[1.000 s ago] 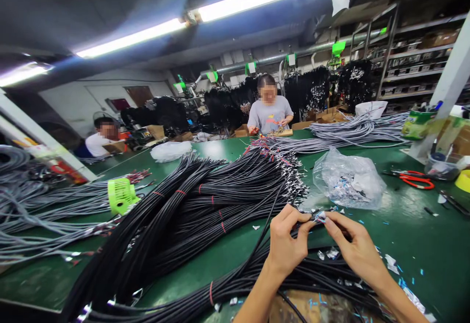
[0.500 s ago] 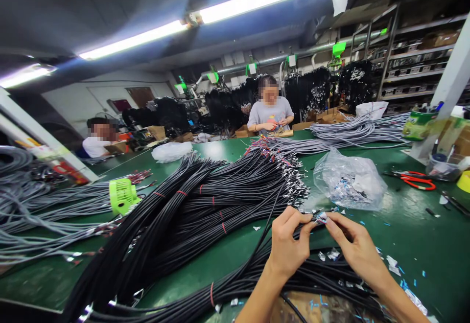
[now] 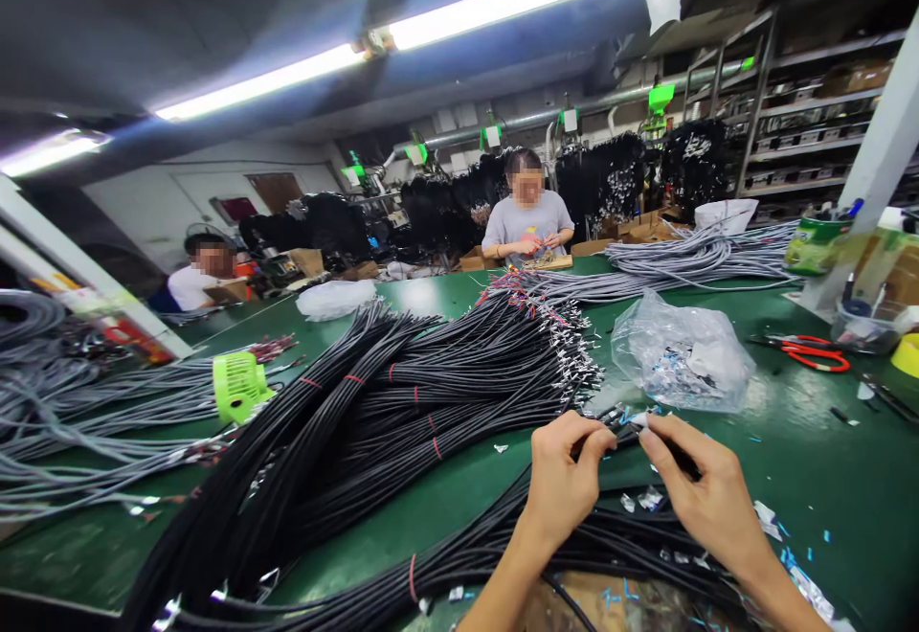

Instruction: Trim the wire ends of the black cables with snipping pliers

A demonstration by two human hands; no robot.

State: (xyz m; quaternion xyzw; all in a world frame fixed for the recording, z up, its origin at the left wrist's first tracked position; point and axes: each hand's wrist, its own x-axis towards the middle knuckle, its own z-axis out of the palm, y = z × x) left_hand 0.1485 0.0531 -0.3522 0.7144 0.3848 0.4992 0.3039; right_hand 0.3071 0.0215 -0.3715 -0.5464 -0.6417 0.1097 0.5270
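Note:
My left hand (image 3: 564, 474) is closed in a pinch on the end of a black cable, mostly covered by the fingers. Just to the right, my right hand (image 3: 700, 484) pinches a small white piece (image 3: 638, 419) at that cable's end, where thin blue strands show. Whether the piece is foil or wrapping is too small to tell. Below both hands runs a bundle of black cables (image 3: 474, 551), tied with a red band. A larger pile of black cables (image 3: 459, 364) with stripped silvery ends lies to the left.
A clear plastic bag (image 3: 682, 354) of scraps lies beyond my hands, with red-handled pliers (image 3: 815, 352) to its right. White and blue scraps (image 3: 768, 520) litter the green table (image 3: 862, 479). A green fan (image 3: 239, 386) and grey cables (image 3: 93, 393) are leftward. A co-worker (image 3: 527, 215) sits opposite.
My hands have drawn slightly apart, and the white piece has shifted a little to the right with my right fingers. More blue strands show between them.

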